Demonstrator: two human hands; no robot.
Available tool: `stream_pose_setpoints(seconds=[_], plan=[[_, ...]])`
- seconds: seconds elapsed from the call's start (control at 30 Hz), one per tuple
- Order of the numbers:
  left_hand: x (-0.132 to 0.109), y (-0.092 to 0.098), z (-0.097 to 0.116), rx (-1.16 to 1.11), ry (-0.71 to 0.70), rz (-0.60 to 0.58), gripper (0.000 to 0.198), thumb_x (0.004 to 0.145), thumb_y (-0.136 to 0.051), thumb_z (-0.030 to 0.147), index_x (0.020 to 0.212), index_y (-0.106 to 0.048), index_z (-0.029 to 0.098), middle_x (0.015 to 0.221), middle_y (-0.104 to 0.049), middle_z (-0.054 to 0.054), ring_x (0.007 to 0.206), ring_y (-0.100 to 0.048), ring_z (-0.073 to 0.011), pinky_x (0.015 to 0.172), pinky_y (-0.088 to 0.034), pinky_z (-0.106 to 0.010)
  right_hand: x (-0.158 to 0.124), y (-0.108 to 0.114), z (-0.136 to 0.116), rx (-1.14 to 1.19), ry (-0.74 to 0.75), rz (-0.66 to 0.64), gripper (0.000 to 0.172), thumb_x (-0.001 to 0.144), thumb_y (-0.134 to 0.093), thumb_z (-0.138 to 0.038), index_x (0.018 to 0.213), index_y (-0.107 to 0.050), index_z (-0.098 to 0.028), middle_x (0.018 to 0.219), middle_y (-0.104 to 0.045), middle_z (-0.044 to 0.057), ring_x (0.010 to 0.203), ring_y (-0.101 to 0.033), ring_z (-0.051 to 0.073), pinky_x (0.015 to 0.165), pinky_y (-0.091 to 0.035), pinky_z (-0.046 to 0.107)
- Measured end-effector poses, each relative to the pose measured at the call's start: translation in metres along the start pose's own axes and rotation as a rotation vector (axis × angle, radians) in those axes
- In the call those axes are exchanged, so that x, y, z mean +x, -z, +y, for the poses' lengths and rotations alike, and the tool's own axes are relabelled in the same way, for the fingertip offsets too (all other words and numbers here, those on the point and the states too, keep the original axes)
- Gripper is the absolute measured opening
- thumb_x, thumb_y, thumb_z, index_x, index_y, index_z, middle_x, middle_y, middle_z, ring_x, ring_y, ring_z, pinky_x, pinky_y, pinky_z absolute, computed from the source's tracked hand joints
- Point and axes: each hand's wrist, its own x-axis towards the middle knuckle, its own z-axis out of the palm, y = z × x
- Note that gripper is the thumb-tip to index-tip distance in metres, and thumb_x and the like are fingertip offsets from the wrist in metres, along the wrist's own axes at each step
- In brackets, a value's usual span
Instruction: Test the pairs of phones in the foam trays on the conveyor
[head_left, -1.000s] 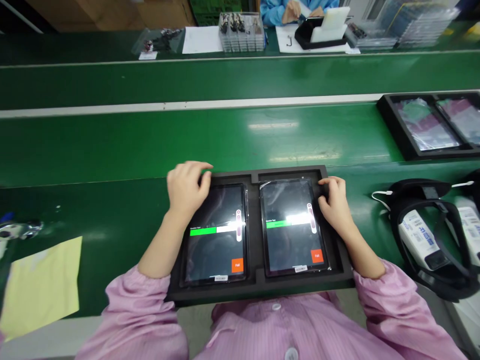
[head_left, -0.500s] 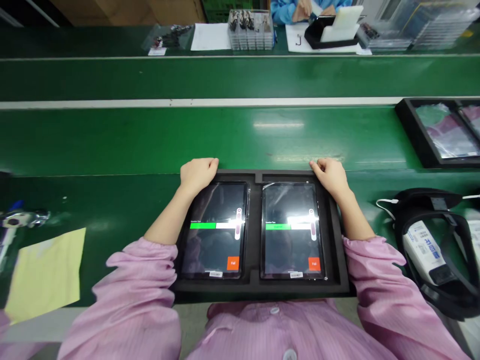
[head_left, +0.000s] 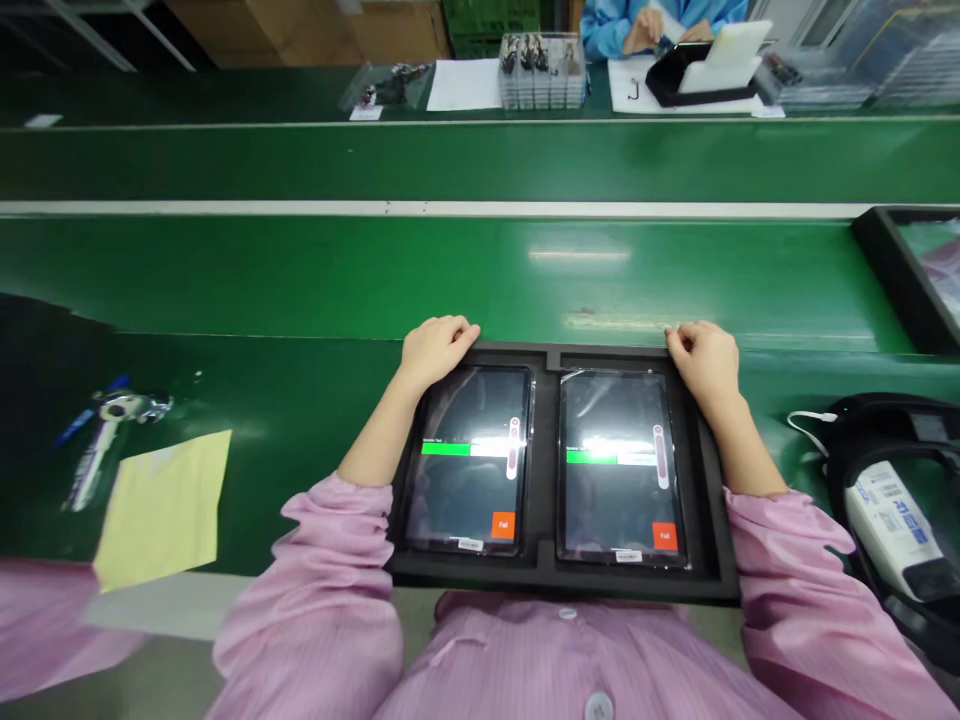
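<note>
A black foam tray lies in front of me on the green bench and holds two tablets side by side. The left tablet and the right tablet each show a green bar and an orange square button. My left hand curls over the tray's far left corner, fingers closed on the rim. My right hand grips the far right corner the same way. Pink sleeves cover both forearms.
A yellow sheet and a small tool lie to the left. A black holder with a scanner-like device sits right. Another black tray rests on the green belt. Across it, a person in blue works at a bench.
Both hands moved from the tablets' upper edges to the tray's far corners and closed on the rim. The view has shifted left, so the tray now sits further right in the picture.
</note>
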Motion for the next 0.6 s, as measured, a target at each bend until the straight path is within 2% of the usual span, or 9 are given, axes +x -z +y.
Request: stream_pose_setpoints(seconds=[0.07, 0.1, 0.13, 0.2, 0.27, 0.33, 0.4, 0.5, 0.6], plan=[[-0.011, 0.001, -0.008, -0.097, -0.183, -0.011, 0.041, 0.093, -0.043, 0.052, 0.117, -0.058, 0.023, 0.124, -0.062, -0.008, 0.118, -0.055, -0.0268, 0.106, -0.038, -0.043, -0.019, 0.006, -0.005, 0.041, 0.106, 0.130, 0.032, 0.091, -0.047, -0.037, 0.065, -0.048, -0.019, 0.073, -0.049, 0.008, 0.077, -0.050, 0.026, 0.069, -0.037, 0.035], [-0.018, 0.000, -0.011, -0.137, -0.293, -0.034, 0.053, 0.089, -0.051, 0.058, 0.129, -0.051, 0.023, 0.132, -0.058, -0.009, 0.125, -0.050, -0.0289, 0.113, -0.029, -0.050, -0.032, 0.010, -0.009, 0.096, 0.180, 0.145, 0.032, 0.093, -0.046, -0.039, 0.070, -0.054, -0.018, 0.079, -0.052, 0.009, 0.082, -0.051, 0.027, 0.074, -0.040, 0.037], [-0.024, -0.001, -0.013, -0.157, -0.398, -0.068, 0.072, 0.082, -0.060, 0.063, 0.139, -0.042, 0.023, 0.141, -0.050, -0.012, 0.134, -0.041, -0.0327, 0.117, -0.019, -0.057, -0.045, 0.015, -0.013, 0.166, 0.263, 0.114, 0.033, 0.095, -0.044, -0.041, 0.077, -0.060, -0.018, 0.086, -0.055, 0.010, 0.087, -0.052, 0.028, 0.079, -0.041, 0.039], [-0.034, -0.004, -0.013, -0.123, -0.548, -0.153, 0.110, 0.068, -0.074, 0.070, 0.153, -0.021, 0.023, 0.158, -0.024, -0.019, 0.147, -0.015, -0.0426, 0.116, -0.001, -0.067, -0.071, 0.023, -0.020, 0.299, 0.416, -0.020, 0.040, 0.098, -0.038, -0.039, 0.082, -0.070, -0.020, 0.101, -0.058, 0.010, 0.097, -0.053, 0.028, 0.088, -0.040, 0.043], [-0.043, -0.009, -0.008, -0.045, -0.624, -0.223, 0.131, 0.061, -0.081, 0.071, 0.157, -0.006, 0.023, 0.162, 0.002, -0.023, 0.146, 0.008, -0.0500, 0.111, 0.004, -0.073, -0.089, 0.028, -0.023, 0.374, 0.523, -0.160, 0.047, 0.099, -0.033, -0.035, 0.079, -0.075, -0.024, 0.114, -0.059, 0.008, 0.106, -0.050, 0.028, 0.095, -0.038, 0.046], [-0.047, -0.014, 0.000, 0.025, -0.656, -0.253, 0.140, 0.057, -0.084, 0.069, 0.157, 0.002, 0.023, 0.159, 0.019, -0.024, 0.142, 0.019, -0.0531, 0.109, 0.003, -0.077, -0.096, 0.031, -0.022, 0.406, 0.595, -0.246, 0.048, 0.097, -0.035, -0.033, 0.076, -0.077, -0.027, 0.122, -0.059, 0.004, 0.111, -0.047, 0.029, 0.098, -0.037, 0.048], [-0.049, -0.017, 0.005, 0.082, -0.648, -0.242, 0.143, 0.056, -0.088, 0.064, 0.157, 0.004, 0.023, 0.158, 0.023, -0.025, 0.141, 0.021, -0.0533, 0.108, 0.003, -0.078, -0.096, 0.031, -0.021, 0.408, 0.650, -0.289, 0.044, 0.094, -0.038, -0.031, 0.075, -0.078, -0.029, 0.125, -0.059, 0.002, 0.112, -0.046, 0.029, 0.099, -0.037, 0.049], [-0.047, -0.014, 0.004, 0.070, -0.650, -0.242, 0.137, 0.058, -0.087, 0.063, 0.157, -0.001, 0.022, 0.159, 0.018, -0.025, 0.143, 0.019, -0.0515, 0.108, 0.003, -0.079, -0.092, 0.029, -0.020, 0.354, 0.674, -0.311, 0.041, 0.087, -0.041, -0.030, 0.066, -0.076, -0.028, 0.125, -0.060, 0.001, 0.112, -0.047, 0.029, 0.099, -0.036, 0.050], [-0.043, -0.002, -0.009, -0.034, -0.696, -0.294, 0.119, 0.068, -0.078, 0.070, 0.156, -0.011, 0.024, 0.162, 0.008, -0.021, 0.148, 0.011, -0.0457, 0.114, 0.000, -0.072, -0.091, 0.028, -0.020, 0.347, 0.684, -0.219, 0.041, 0.088, -0.042, -0.029, 0.064, -0.075, -0.028, 0.124, -0.061, 0.002, 0.109, -0.049, 0.028, 0.096, -0.038, 0.049]])
